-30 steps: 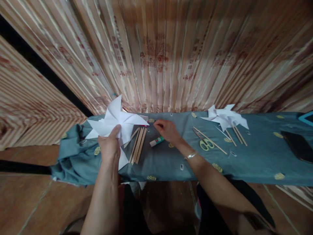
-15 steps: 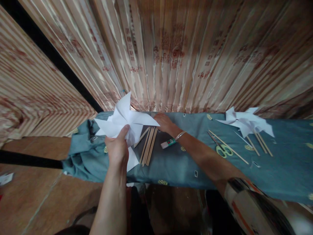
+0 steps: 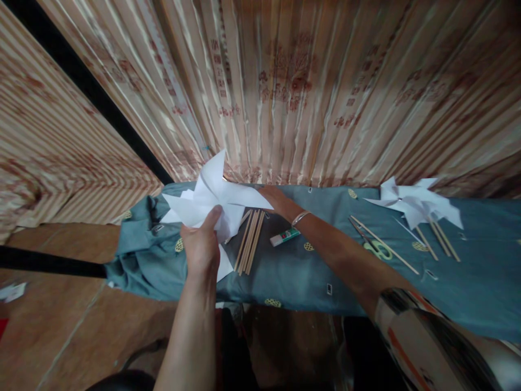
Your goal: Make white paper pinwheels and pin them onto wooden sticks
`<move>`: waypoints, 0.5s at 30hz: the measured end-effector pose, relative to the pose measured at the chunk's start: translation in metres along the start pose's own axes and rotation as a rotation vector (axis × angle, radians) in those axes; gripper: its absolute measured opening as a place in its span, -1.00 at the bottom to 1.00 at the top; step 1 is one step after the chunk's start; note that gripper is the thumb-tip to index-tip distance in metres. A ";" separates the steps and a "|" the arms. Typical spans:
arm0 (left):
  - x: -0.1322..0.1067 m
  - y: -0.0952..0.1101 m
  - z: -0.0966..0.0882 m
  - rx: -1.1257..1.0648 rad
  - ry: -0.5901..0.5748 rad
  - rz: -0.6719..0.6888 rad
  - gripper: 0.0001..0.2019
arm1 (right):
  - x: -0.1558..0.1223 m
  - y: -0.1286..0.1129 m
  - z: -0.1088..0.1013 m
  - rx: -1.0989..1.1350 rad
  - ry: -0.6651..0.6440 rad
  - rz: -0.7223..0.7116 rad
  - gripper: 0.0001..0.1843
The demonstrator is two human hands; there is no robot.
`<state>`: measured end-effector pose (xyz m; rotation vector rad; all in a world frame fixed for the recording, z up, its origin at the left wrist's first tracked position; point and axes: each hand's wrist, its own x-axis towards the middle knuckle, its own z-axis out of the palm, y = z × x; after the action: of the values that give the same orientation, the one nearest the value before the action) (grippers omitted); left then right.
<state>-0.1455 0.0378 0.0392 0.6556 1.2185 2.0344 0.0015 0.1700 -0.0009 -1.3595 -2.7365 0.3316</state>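
Note:
A white paper pinwheel (image 3: pixel 220 187) is gripped in my left hand (image 3: pixel 203 241), with the thumb pressed near its centre. My right hand (image 3: pixel 274 200) reaches to the far side of the cloth, behind the pinwheel's right blade; its fingertips are hidden there, so what it touches does not show. Several wooden sticks (image 3: pixel 249 241) lie side by side just right of my left hand. A glue stick (image 3: pixel 285 237) with a green label lies below my right wrist. White paper (image 3: pixel 224 265) sticks out from under my left hand.
Scissors (image 3: pixel 377 250) with light green handles and a single stick (image 3: pixel 385 244) lie to the right. Beyond them rest white pinwheels (image 3: pixel 419 201) on sticks. A grey-green cloth (image 3: pixel 293 282) covers the table; a pleated curtain (image 3: pixel 285 81) hangs behind it.
The view has shifted slightly, moving most things a little to the right. My left hand still holds the pinwheel, and my right hand stays at the back behind its blade.

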 end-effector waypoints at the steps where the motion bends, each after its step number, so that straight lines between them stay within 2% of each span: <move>1: 0.000 0.000 0.000 0.004 -0.003 -0.004 -0.65 | 0.001 -0.001 0.000 0.002 -0.021 0.022 -0.64; 6: -0.001 -0.002 0.002 0.006 -0.008 -0.015 -0.62 | 0.006 -0.002 0.001 0.066 -0.031 0.105 -0.63; 10: -0.002 -0.002 0.004 -0.010 0.001 -0.020 -0.62 | 0.005 -0.001 0.005 0.153 0.049 0.138 -0.64; 15: -0.002 -0.004 0.004 0.014 -0.005 -0.011 -0.63 | 0.007 0.003 0.010 0.214 0.141 0.100 -0.63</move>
<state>-0.1401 0.0393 0.0376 0.6590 1.2314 2.0158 -0.0024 0.1757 -0.0120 -1.4068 -2.4449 0.4984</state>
